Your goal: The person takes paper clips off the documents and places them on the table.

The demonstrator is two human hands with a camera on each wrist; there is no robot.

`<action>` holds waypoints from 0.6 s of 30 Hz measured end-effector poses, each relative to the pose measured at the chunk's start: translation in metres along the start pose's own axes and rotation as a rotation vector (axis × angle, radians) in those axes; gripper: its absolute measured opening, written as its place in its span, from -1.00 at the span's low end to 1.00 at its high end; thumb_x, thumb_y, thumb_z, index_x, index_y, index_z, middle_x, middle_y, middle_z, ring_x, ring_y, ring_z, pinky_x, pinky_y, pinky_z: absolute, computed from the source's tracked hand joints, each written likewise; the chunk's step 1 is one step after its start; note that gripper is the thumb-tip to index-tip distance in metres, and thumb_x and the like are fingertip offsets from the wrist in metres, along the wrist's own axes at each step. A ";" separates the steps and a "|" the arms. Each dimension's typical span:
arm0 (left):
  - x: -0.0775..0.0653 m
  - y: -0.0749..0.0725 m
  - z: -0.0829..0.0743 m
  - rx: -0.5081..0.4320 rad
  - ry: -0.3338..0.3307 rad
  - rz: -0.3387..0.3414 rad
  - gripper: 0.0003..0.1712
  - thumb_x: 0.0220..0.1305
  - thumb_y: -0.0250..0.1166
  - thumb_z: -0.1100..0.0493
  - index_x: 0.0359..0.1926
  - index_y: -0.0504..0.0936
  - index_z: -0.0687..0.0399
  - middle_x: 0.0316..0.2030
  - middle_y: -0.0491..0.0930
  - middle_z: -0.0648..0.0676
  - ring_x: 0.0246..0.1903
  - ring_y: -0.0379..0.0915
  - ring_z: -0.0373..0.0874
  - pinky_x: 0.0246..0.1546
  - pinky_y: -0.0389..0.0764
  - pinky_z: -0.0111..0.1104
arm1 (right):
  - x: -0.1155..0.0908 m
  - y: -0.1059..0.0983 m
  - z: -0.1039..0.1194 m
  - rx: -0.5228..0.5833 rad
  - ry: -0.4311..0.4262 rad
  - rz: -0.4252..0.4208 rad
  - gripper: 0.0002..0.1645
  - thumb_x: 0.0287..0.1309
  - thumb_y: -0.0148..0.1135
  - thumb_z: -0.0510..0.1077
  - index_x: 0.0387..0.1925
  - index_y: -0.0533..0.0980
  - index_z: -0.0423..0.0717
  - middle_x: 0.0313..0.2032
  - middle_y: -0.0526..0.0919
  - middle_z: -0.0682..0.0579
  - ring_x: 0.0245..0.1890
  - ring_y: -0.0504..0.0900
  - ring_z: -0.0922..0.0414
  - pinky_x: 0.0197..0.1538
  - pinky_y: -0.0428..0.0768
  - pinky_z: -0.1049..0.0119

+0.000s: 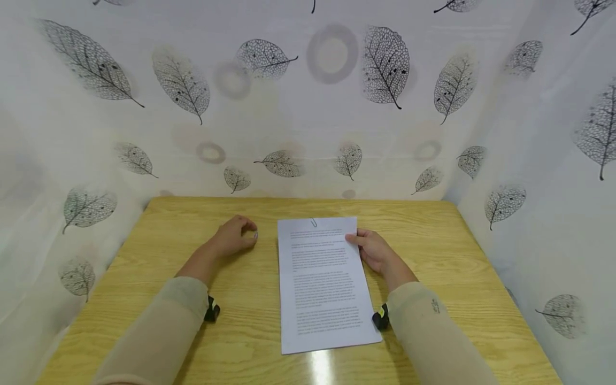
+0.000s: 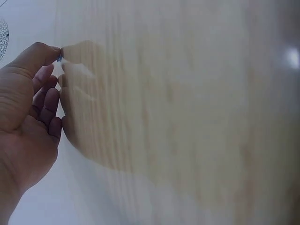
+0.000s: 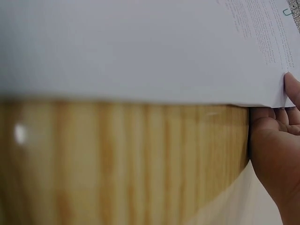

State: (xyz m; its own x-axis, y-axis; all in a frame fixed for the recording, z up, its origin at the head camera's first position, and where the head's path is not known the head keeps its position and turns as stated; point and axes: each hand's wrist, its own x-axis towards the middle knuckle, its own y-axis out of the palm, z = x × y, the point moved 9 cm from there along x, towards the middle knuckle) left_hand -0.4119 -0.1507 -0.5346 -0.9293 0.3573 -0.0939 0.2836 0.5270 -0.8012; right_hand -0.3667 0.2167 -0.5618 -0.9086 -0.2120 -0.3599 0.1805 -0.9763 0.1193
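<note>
In the head view a stack of printed paper (image 1: 324, 283) lies on the table's middle, a paper clip (image 1: 314, 222) on its top edge. My right hand (image 1: 375, 249) grips the paper's upper right edge, thumb (image 3: 293, 89) on top and fingers underneath. To the left of the paper, apart from it, my left hand (image 1: 234, 236) rests on the table with loosely curled fingers. A tiny bluish thing (image 2: 59, 58) shows at its thumb tip in the left wrist view, too small to name. Thumb and fingers stand apart there.
The yellow wood-grain table (image 1: 433, 256) has a glossy top that reflects light near its front. A white curtain (image 1: 298, 123) with dark leaf prints hangs behind the table and along both sides. Dark wrist cameras (image 1: 212, 310) are on both wrists.
</note>
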 end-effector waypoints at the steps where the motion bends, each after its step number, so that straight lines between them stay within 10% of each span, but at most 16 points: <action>1: -0.001 0.000 0.000 -0.004 -0.005 0.000 -0.51 0.46 0.37 0.04 0.25 0.61 0.25 0.29 0.51 0.34 0.28 0.50 0.27 0.42 0.49 0.17 | 0.000 0.000 0.000 0.000 -0.001 -0.001 -0.46 0.60 0.20 -0.18 0.47 0.46 -0.30 -0.03 0.84 0.17 -0.05 0.80 0.23 0.02 0.74 0.38; 9: -0.003 0.003 0.004 -0.218 -0.129 -0.030 -0.36 0.56 -0.05 0.00 0.52 0.27 0.15 0.49 0.32 0.28 0.46 0.29 0.28 0.55 0.29 0.22 | -0.001 -0.002 0.002 0.001 -0.001 -0.017 -0.48 0.60 0.18 -0.19 0.46 0.48 -0.28 -0.02 0.85 0.17 -0.04 0.80 0.22 0.03 0.74 0.37; 18: -0.003 0.003 -0.040 -0.307 -0.033 -0.120 -0.42 0.51 0.10 0.10 0.45 0.36 0.19 0.42 0.43 0.27 0.44 0.34 0.23 0.50 0.42 0.16 | -0.002 0.002 0.002 0.001 -0.002 0.001 -0.49 0.60 0.19 -0.20 0.44 0.50 -0.27 -0.04 0.85 0.17 -0.04 0.82 0.21 0.03 0.76 0.34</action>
State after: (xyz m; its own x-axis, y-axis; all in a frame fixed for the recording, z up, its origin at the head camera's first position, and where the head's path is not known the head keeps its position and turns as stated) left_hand -0.3984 -0.1190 -0.5132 -0.9661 0.2560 -0.0332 0.2254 0.7736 -0.5922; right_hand -0.3654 0.2157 -0.5590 -0.9091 -0.2133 -0.3577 0.1815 -0.9760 0.1207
